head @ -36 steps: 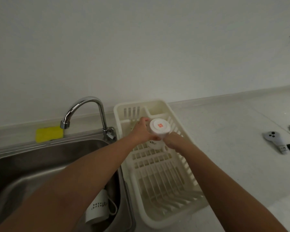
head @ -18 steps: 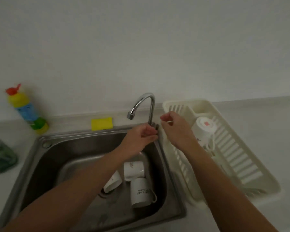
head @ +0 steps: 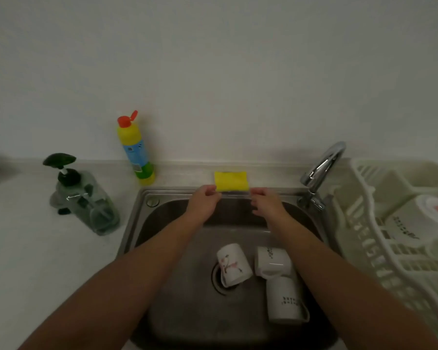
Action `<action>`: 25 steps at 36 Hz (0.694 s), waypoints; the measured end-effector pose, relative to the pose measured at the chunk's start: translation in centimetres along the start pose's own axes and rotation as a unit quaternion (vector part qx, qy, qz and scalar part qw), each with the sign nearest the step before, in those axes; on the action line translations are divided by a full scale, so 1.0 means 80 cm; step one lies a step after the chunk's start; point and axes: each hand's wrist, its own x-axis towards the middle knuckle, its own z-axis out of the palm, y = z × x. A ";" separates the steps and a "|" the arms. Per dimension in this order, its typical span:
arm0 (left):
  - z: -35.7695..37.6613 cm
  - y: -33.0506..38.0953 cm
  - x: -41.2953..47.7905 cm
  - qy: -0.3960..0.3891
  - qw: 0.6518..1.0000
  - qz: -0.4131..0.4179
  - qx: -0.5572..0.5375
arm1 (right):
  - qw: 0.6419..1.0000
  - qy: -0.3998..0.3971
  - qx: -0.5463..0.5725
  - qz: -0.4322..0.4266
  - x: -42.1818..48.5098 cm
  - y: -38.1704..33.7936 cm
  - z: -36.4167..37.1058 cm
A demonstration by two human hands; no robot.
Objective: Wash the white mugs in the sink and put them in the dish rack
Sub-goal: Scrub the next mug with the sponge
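Green-tinted pump bottle (head: 86,200) and yellow detergent bottle (head: 136,150) stand on the table left of the steel sink (head: 137,218). Over the back rim, the left hand (head: 204,201) and right hand (head: 265,202) reach either end of the yellow sponge (head: 231,181), fingers loosely curled; actual contact cannot be told. Three white mugs (head: 271,261) lie in the basin, and a fourth mug (head: 420,218) sits inverted in the dish rack (head: 364,223) at right.

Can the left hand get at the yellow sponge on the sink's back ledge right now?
Probably yes. The left hand is empty, its fingertips right at the lower left corner of the yellow rectangular sponge, and nothing lies between them. The right hand flanks the other corner.
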 end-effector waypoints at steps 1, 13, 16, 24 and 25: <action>-0.004 0.001 0.008 0.006 1.000 -0.004 0.008 | 1.000 0.005 -0.003 0.009 0.011 -0.002 0.007; -0.005 -0.004 0.103 0.015 0.996 -0.090 0.021 | 0.994 0.033 0.049 0.087 0.112 -0.011 0.042; 0.003 -0.007 0.118 0.001 0.995 -0.101 0.002 | 0.991 0.036 0.083 0.096 0.123 -0.011 0.049; 0.007 -0.013 0.113 0.027 0.991 -0.110 -0.065 | 0.977 0.013 0.147 0.151 0.127 -0.001 0.058; 0.004 -0.015 0.111 0.028 0.990 -0.117 -0.080 | 0.974 -0.001 0.159 0.162 0.122 -0.001 0.061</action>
